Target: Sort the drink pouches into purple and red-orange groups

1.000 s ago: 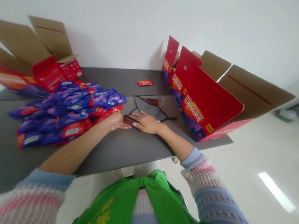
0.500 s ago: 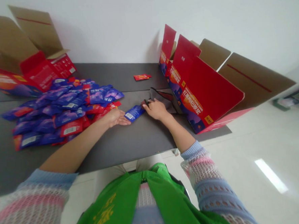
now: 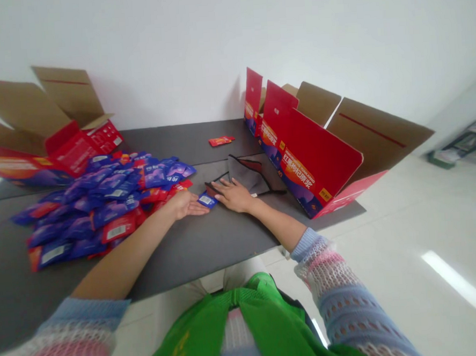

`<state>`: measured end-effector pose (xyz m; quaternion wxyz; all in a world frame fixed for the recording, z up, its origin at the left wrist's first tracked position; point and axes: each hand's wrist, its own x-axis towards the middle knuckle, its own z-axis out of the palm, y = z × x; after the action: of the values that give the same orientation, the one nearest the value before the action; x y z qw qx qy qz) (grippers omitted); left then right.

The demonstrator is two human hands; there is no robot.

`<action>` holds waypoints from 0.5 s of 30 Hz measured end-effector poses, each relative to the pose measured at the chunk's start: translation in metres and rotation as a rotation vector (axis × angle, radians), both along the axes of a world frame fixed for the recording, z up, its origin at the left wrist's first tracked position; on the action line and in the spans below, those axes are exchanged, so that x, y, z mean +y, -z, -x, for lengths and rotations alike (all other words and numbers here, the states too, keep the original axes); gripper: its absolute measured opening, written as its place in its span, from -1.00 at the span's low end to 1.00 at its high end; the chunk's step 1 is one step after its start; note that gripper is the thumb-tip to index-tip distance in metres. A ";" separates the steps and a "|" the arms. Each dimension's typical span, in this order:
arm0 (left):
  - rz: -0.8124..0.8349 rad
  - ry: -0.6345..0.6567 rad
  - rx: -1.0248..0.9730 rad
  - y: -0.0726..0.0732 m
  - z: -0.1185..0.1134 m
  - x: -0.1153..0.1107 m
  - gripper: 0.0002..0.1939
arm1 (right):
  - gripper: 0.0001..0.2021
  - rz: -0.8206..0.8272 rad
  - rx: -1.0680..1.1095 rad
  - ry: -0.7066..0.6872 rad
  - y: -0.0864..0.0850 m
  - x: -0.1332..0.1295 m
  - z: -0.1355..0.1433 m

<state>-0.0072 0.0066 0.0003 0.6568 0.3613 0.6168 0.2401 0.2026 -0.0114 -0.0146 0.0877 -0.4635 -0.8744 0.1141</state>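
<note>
Remotely I see left hand (image 3: 185, 204) unclenched beside blue sachet (image 3: 206, 200) | right hand (image 3: 234, 195) spread on dark cloth (image 3: 243, 174) | I fear sachet may crumple if cloth edge catches it

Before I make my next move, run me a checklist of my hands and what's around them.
1. Right hand over the dark grey fabric-and-mesh piece: ok.
2. Left hand beside the small blue packet with a white label: ok.
3. Left hand's contact with that packet: cannot tell.
4. Blue packet fully in sight: not ok; only part shows.
5. Single flat red packet apart from the heaped blue and red packets: ok.
6. Large red printed cardboard box on the right with flaps raised: ok.
</note>
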 end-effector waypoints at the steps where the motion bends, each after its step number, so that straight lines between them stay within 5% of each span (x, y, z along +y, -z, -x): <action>1: 0.018 -0.005 0.001 0.000 0.000 0.000 -0.70 | -0.45 0.014 0.005 -0.049 0.000 -0.001 0.002; 7: 0.033 -0.022 0.002 -0.003 -0.002 -0.005 -0.76 | -0.47 0.093 0.023 -0.264 -0.015 -0.003 -0.003; 15: 0.052 0.001 0.059 -0.009 -0.004 -0.002 -0.84 | -0.19 -0.005 -0.168 -0.051 -0.046 -0.006 -0.022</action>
<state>-0.0029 0.0043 0.0097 0.6477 0.3514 0.6416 0.2128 0.2244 -0.0175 0.0315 0.0121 -0.4490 -0.8903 0.0748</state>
